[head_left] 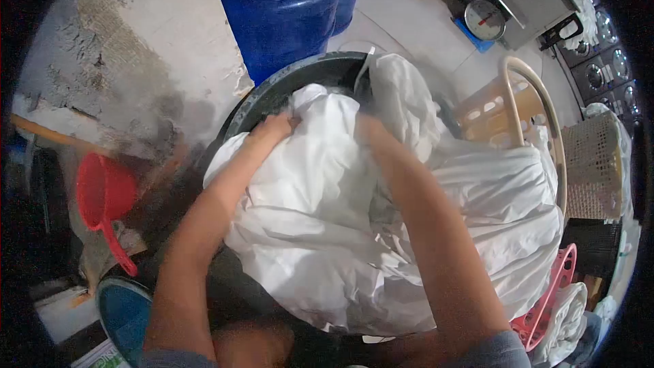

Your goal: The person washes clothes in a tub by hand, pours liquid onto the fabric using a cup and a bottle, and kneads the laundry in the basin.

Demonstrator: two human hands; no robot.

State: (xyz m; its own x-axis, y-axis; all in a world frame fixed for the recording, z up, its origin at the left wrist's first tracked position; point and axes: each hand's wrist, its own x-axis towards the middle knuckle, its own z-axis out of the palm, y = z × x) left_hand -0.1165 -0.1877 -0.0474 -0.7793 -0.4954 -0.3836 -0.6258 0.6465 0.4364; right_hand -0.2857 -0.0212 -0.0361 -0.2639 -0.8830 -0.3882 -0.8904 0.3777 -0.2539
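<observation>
A large heap of wet-looking white cloth [320, 232] fills a round dark tub [310, 61] and spills over its near side. At the tub's far left inner side, my left hand [276, 126] is closed on a bunched fold of it. My right hand [368, 126] presses against the other side of the raised fold, blurred, its fingers hidden by fabric. A greyer piece of white cloth [405, 95] hangs over the tub's far right rim, beside my right hand.
Blue plastic containers [279, 13] stand behind the tub. A red dipper [105, 187] is at left, above a teal bucket [126, 313]. To the right are a beige basket [514, 65], a woven basket [593, 167] and a pink basket [555, 293]. A dial scale [485, 20] sits farther back.
</observation>
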